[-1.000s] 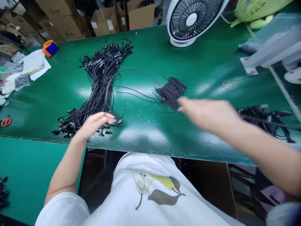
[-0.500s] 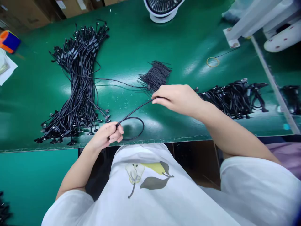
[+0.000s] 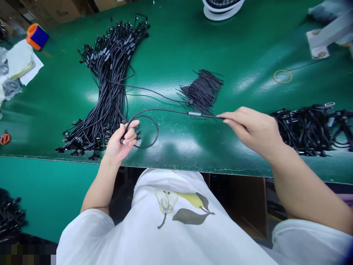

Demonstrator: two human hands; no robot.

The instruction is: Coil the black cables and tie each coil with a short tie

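Note:
A black cable (image 3: pixel 165 110) with a grey sleeve (image 3: pixel 194 114) runs between my two hands, above the green table. My left hand (image 3: pixel 122 139) is closed on one end of it, where the cable forms a loop to the right of the fingers. With thumb and fingertips, my right hand (image 3: pixel 248 127) pinches the cable just past the sleeve; the connector at that end is hidden. Behind the cable lies a pile of short black ties (image 3: pixel 204 90). The large bundle of black cables (image 3: pixel 110 88) lies beyond my left hand.
Coiled black cables (image 3: pixel 306 129) lie to the right, near my right forearm. A white fan base (image 3: pixel 223 13) and a yellow ring (image 3: pixel 282 76) are farther back. At the left are an orange and blue roll (image 3: pixel 38 36), papers (image 3: pixel 22 60) and orange-handled scissors (image 3: pixel 4 138).
My right hand has moved right along the cable, drawing it out so that the grey sleeve shows. The left hand has risen slightly, and the view has shifted left.

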